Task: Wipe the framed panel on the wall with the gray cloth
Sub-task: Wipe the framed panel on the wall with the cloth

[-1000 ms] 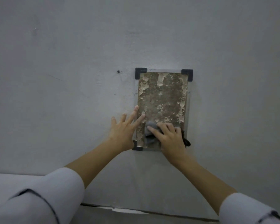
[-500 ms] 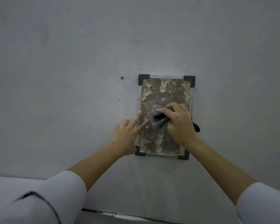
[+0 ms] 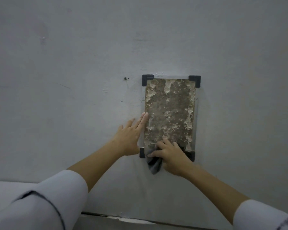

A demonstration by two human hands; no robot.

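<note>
The framed panel [image 3: 169,112] hangs on the grey wall, a tall rectangle with a mottled brown and cream surface and black corner brackets. My right hand [image 3: 172,156] presses the gray cloth [image 3: 154,165] against the panel's bottom edge; the cloth hangs down below the frame. My left hand [image 3: 131,136] lies flat on the wall with fingers apart, its fingertips touching the panel's left edge. The hand and cloth cover the panel's lower strip.
A small dark screw [image 3: 125,78] sits in the wall left of the panel's top corner. The wall [image 3: 73,63] is otherwise plain grey. A seam [image 3: 116,217] runs where the wall meets the floor below my arms.
My right hand has slid the cloth from the panel's bottom up to its middle and back down to the bottom edge. My left hand has stayed at the left edge.
</note>
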